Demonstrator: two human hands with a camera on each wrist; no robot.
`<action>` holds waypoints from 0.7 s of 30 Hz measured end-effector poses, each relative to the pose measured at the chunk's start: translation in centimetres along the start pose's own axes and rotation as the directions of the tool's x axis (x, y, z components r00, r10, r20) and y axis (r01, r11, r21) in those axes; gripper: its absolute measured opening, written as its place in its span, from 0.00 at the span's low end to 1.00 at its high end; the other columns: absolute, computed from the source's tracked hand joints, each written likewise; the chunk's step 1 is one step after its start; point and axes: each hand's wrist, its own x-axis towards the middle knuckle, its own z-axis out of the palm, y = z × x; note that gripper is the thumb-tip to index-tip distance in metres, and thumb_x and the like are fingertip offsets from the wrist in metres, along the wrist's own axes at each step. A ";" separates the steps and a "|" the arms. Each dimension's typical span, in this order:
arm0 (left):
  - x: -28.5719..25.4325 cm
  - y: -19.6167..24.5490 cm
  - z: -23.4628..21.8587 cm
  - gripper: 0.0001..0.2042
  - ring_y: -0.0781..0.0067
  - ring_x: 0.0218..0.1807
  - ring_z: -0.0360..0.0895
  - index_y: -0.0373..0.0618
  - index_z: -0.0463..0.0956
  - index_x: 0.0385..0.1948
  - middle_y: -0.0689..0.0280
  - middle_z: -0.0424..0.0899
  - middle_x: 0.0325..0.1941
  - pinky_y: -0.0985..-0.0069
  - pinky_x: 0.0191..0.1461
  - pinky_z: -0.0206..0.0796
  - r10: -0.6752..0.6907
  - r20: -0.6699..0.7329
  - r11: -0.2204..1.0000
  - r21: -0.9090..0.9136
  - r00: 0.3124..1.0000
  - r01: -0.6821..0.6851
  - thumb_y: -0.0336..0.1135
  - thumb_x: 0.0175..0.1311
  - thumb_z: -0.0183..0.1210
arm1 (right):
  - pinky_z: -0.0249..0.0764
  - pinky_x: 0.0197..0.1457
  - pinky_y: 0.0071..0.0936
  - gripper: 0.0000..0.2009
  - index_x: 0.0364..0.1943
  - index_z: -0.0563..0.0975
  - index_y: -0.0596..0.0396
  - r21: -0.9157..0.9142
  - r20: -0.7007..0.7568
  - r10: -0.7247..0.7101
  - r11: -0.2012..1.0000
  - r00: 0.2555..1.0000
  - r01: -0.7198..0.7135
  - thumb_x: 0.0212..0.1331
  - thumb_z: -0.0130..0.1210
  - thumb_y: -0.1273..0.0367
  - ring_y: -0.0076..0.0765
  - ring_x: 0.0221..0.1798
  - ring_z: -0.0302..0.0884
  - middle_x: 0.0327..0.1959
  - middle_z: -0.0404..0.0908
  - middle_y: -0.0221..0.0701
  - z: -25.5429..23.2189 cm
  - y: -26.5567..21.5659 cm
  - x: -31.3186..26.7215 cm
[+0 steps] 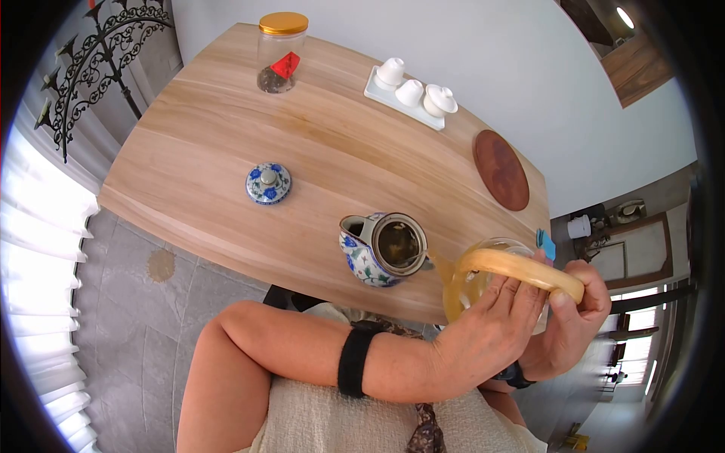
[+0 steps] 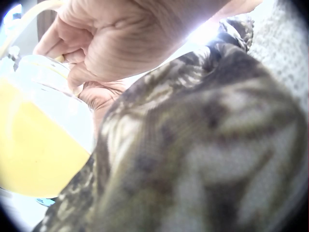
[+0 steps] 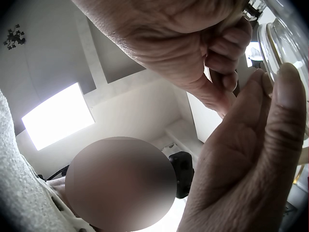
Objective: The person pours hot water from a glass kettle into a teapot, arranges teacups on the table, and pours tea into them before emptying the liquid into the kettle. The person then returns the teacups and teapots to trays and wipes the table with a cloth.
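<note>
A glass teapot (image 1: 470,291) is tilted, its spout right at the rim of a blue-and-white porcelain teapot (image 1: 368,260). Yellow tea (image 2: 38,150) slants across the glass body in the left wrist view. My right hand (image 1: 580,321) grips the far end of its arched, wood-coloured handle (image 1: 517,266), fingers curled round it. Beneath the handle, my left hand (image 1: 487,317) reaches in with mostly straight fingers; its thumb (image 3: 287,92) presses on the glass near the top. Dark liquid shows inside the uncovered porcelain teapot. Its patterned lid (image 1: 268,183) rests apart on the wooden table (image 1: 189,143).
A gold-capped jar (image 1: 282,57) stands at the back left. White cups and a lidded bowl (image 1: 439,100) sit on a white tray (image 1: 402,108) along the back edge. Toward the right lie a round brown board (image 1: 501,170) and a small blue object (image 1: 546,243).
</note>
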 end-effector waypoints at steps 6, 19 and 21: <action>-0.1 0.2 0.0 0.30 0.48 0.61 0.69 0.22 0.64 0.54 0.40 0.64 0.62 0.65 0.62 0.64 -0.002 0.017 1.000 0.001 1.000 0.002 0.32 0.47 0.49 | 0.55 0.32 0.15 0.13 0.24 0.71 0.60 0.001 0.008 0.000 1.000 1.000 0.000 0.43 0.65 0.69 0.16 0.27 0.60 0.23 0.67 0.23 -0.2 0.0 -0.2; 0.4 0.2 0.7 0.29 0.49 0.62 0.68 0.23 0.64 0.55 0.41 0.65 0.61 0.65 0.63 0.64 -0.006 0.020 1.000 -0.014 1.000 0.007 0.31 0.48 0.49 | 0.54 0.31 0.15 0.14 0.25 0.72 0.61 -0.006 -0.011 0.021 1.000 1.000 -0.021 0.43 0.66 0.69 0.16 0.27 0.59 0.23 0.66 0.22 -0.6 0.5 -0.1; 0.4 0.1 0.7 0.29 0.49 0.62 0.68 0.23 0.64 0.55 0.41 0.64 0.61 0.65 0.63 0.64 -0.002 0.020 1.000 -0.013 1.000 0.002 0.31 0.48 0.49 | 0.54 0.32 0.15 0.14 0.25 0.72 0.61 -0.003 -0.012 0.023 1.000 1.000 -0.023 0.43 0.66 0.69 0.16 0.27 0.59 0.23 0.66 0.22 -0.6 0.6 0.0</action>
